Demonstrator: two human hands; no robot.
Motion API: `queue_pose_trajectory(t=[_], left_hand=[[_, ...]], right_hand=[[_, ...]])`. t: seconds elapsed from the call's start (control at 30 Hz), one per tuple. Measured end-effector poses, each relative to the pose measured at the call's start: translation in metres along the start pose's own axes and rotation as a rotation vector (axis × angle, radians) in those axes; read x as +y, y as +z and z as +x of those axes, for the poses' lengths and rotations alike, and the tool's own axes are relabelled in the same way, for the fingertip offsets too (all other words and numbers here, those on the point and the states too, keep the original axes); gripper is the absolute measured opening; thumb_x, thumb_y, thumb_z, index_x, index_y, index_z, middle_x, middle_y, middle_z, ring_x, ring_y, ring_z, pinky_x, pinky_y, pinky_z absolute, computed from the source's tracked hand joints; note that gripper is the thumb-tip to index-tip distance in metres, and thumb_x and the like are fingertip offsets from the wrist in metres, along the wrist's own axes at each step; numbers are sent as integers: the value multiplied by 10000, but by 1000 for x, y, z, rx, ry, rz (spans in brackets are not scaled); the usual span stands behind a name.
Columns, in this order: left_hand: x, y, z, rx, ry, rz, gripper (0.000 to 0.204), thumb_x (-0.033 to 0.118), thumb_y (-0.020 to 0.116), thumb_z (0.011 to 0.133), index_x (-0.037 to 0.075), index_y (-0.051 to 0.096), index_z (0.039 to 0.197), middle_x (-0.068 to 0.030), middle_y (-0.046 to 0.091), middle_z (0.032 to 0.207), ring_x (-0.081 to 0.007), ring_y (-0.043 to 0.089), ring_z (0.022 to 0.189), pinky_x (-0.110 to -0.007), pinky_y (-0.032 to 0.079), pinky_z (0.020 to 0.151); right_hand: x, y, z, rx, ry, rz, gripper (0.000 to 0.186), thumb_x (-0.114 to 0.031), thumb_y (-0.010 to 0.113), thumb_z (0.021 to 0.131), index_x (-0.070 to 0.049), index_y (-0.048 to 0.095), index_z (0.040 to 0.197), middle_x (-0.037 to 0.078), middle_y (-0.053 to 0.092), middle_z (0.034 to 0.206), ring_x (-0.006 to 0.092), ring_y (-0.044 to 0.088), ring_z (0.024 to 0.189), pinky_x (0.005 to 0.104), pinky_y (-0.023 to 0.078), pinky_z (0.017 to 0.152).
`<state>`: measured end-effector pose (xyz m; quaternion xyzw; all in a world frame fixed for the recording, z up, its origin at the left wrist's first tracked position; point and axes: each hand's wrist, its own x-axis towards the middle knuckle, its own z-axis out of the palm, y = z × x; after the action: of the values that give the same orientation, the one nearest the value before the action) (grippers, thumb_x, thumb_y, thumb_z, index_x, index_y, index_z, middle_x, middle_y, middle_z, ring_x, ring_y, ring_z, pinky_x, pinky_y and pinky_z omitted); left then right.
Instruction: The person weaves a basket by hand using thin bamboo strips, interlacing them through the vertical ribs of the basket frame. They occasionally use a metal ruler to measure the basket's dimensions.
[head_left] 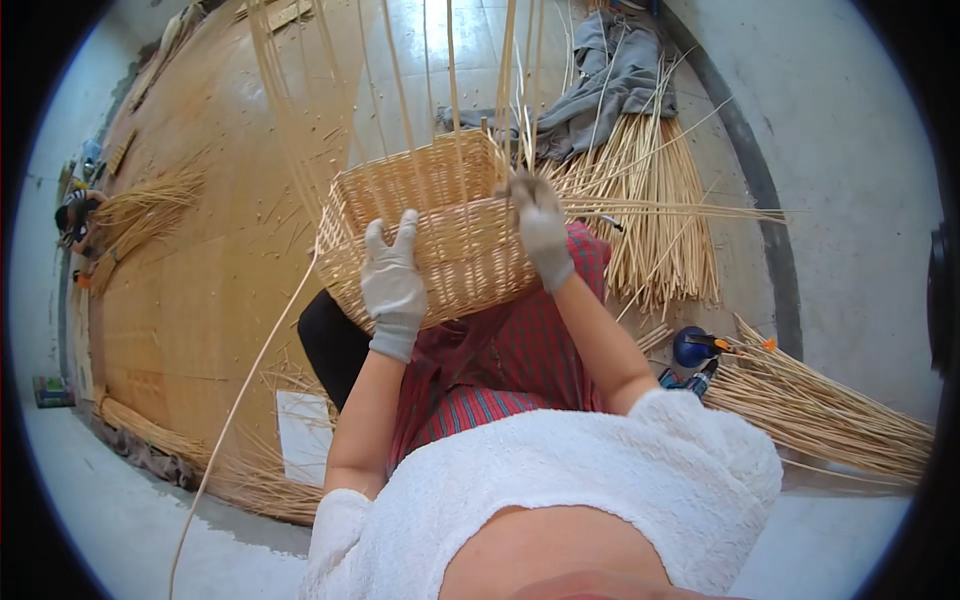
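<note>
A rectangular wicker basket (450, 255), woven from pale cane, rests tilted on my lap. Long upright stakes (402, 90) rise from its walls. My left hand (392, 280), in a pale knit glove, lies flat against the near wall. Two of its fingers are spread and reach up to the rim. At the basket's right corner my right hand (543, 225), gloved and stained at the fingertips, is closed on a cane strand. Loose strands (690, 210) stick out to the right beside it. One long strand (240, 400) trails from the left corner to the lower left.
Bundles of cane (660, 250) lie right of the basket, with grey cloth (605, 75) over the far end. Another bundle (830, 410) lies nearer, beside a blue round object (692, 346). Someone else (78, 222) sits at far left by more cane (150, 205). Scraps litter the brown floor sheet (215, 300).
</note>
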<state>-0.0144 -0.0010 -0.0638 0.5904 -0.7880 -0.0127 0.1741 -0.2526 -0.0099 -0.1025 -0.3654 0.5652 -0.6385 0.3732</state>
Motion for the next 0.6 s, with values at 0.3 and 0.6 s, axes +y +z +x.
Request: queue_pose_trajectory(t=[0.3,0.6], left_hand=[[93,26,28,-297,82,48,778,156,700,861,270,387,1564,-232,361,1535,-369,680,1021,-460,564,838],[0,23,-29,310,131,-672,275,9,740,845,149,733,1082,-156,612,1251,-330,601,1155,-427,520,932]], right_hand=[[-89,19,49,277,-973,-910,368,-122,706,937,-98,671,1302,136,626,1230,225,671,978,335,538,836],[-78,70,-49,-298,-544,-35,436,-59,685,920,-18,605,1347,168,677,1210,260,642,1140,389,518,958]])
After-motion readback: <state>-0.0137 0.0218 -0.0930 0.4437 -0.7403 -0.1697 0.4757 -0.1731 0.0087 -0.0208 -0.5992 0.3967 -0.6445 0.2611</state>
